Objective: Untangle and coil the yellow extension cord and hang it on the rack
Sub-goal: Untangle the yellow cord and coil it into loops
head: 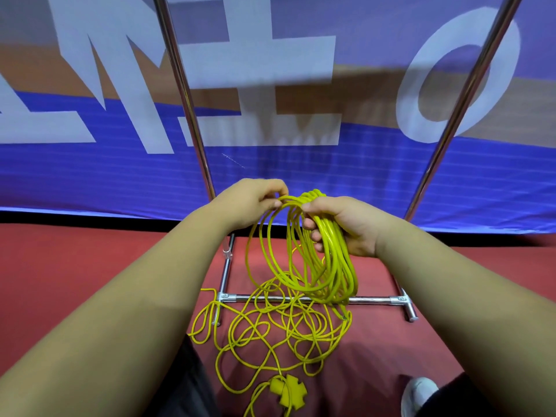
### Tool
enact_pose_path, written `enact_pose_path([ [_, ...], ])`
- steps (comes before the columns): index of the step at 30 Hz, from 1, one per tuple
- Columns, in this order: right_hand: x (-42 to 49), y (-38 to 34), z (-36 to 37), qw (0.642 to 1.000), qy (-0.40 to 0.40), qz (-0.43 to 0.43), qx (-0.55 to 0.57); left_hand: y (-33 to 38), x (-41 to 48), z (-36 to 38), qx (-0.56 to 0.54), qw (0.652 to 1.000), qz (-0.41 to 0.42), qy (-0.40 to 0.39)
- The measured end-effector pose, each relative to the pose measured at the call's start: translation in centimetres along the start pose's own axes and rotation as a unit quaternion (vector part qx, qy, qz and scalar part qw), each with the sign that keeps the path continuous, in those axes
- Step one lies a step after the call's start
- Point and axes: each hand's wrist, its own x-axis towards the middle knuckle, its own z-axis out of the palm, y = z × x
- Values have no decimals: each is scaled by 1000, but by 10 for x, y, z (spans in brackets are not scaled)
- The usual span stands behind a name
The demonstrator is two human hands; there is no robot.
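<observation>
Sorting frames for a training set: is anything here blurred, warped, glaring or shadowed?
Head view: mostly sharp, though the left hand looks slightly smeared where it pinches the cord; the rack poles splay outward from wide-angle warp and carry bright glare streaks; soft shadows lie on the banner and red floor.

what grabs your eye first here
The bright yellow cord: the right hand grips a half-made coil while the left hand pinches a loop, centre frame. The rest sprawls tangled on the red floor across the base of the rack, before a blue banner.
</observation>
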Motion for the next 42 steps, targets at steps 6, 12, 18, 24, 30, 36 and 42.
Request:
enact_pose_path([
  [6, 1, 3, 0, 1000, 12, 3, -3, 23, 1, -7, -60, 991, 103, 63],
  [12, 1, 0, -1, 1000, 1, -9, 1, -19, -3, -2, -65, 992, -108, -20],
  [18, -2, -6, -2, 1000, -5, -19, 16, -36, -2, 3, 94, 983, -153, -47],
  [24, 2, -3, -8, 1000, 8, -10, 26, -24, 10, 9, 205, 976, -58, -34],
  [30, 3, -1, -11, 999, -5, -4, 33, -1, 15, 10, 240, 965, 83, 70],
  [36, 3, -2, -14, 1000, 4, -9, 18, -10, 18, 17, 145, 985, -33, 84],
  [42, 2, -6, -17, 998, -6, -32, 49, -37, 10, 27, 73, 978, -195, -34],
])
